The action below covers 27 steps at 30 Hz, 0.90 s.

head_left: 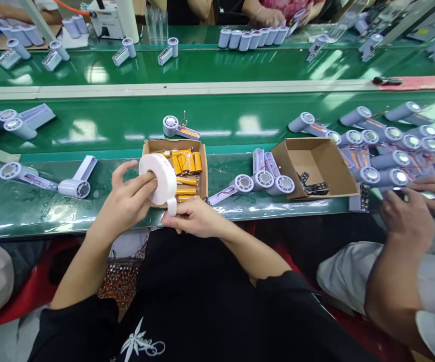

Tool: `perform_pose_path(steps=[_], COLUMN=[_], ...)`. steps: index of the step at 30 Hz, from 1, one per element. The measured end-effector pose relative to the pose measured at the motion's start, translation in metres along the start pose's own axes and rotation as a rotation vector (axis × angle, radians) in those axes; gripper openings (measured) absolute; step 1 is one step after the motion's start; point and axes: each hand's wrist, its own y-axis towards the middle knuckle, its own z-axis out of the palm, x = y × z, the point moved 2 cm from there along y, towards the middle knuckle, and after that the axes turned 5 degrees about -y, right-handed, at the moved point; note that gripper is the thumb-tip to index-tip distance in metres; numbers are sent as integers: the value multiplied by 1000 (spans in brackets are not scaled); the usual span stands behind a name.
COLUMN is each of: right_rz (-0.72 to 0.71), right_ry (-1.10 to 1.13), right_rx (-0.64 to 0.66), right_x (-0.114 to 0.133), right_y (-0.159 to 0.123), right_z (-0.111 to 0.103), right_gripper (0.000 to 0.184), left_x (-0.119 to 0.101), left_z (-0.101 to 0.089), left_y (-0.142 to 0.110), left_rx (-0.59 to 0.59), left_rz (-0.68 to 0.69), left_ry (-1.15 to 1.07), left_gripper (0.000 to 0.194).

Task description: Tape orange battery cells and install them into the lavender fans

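A roll of white tape (168,176) is in my left hand (129,196), with fingers pushed into its core. My right hand (197,217) pinches the loose end of the tape just below the roll. Right behind both hands stands a cardboard box (204,176) holding several orange battery cells (187,162) with thin wires; the roll hides part of it. A lilac fan housing (171,125) with an orange cell in its handle lies beyond the box. More lilac housings (264,180) lie to the right of my right hand.
A second cardboard box (315,151) with small black circuit boards (313,187) stands to the right. Many housings (391,146) pile up by a co-worker's hands (409,211). Two housings (74,187) lie left. The green conveyor (119,115) runs behind, with people across it.
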Motion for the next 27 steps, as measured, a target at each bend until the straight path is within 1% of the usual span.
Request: perform_pose_path(steps=[2, 3, 4, 5, 6, 7, 8, 9, 10, 12, 14, 15, 16, 17, 20, 21, 23, 24, 25, 27], right_rz=[-58, -83, -102, -110, -103, -86, -65, -43, -25, -6, -4, -12, -27, -46, -116, -143, -184, -193, -186, -125], right_ry=[-67, -148, -242, -338, -430, -518, -609, -705, -803, -963, -1012, -983, -916, -810, -323, -145, 161, 275, 365, 503], right_rx=[84, 148, 196, 206, 171, 104, 33, -10, -3, 126, 258, 281, 271, 233, 58, 24, 5, 10, 14, 0], right_x=[-2, -2, -3, -3, -3, -4, -5, -6, -9, -16, -24, -27, -29, -30, -31, -30, -27, -25, -23, -19], right_y=[8, 13, 18, 24, 32, 41, 52, 64, 75, 97, 110, 113, 113, 111, 94, 86, 69, 62, 55, 43], right_z=[26, 33, 35, 31, 22, 11, -2, -13, -21, -29, -28, -28, -28, -29, -37, -39, -39, -38, -35, -30], right_gripper=[39, 37, 33, 28, 23, 24, 27, 30, 30, 26, 21, 18, 17, 17, 22, 26, 36, 40, 43, 48], left_x=[4, 8, 13, 17, 20, 22, 22, 22, 21, 19, 15, 14, 12, 10, 5, 4, 1, 0, 0, -2], left_z=[-9, -14, -20, -26, -31, -34, -35, -34, -31, -20, -9, -5, -2, 0, 0, -1, -1, -1, -1, 1], left_y=[-17, -25, -32, -39, -45, -50, -53, -56, -57, -59, -59, -60, -61, -62, -65, -66, -68, -68, -68, -67], left_rx=[-116, -183, -244, -295, -329, -344, -341, -324, -295, -221, -156, -135, -121, -111, -86, -75, -57, -51, -44, -32], left_rz=[-39, -73, -116, -157, -191, -215, -227, -230, -225, -213, -210, -210, -211, -212, -193, -186, -179, -179, -180, -181], left_ry=[-6, -7, -1, 14, 36, 58, 77, 86, 80, 45, 22, 17, 15, 15, 11, 9, 4, 2, 2, 1], left_gripper=[44, 45, 45, 46, 46, 46, 46, 46, 47, 47, 46, 45, 43, 41, 36, 35, 36, 37, 38, 40])
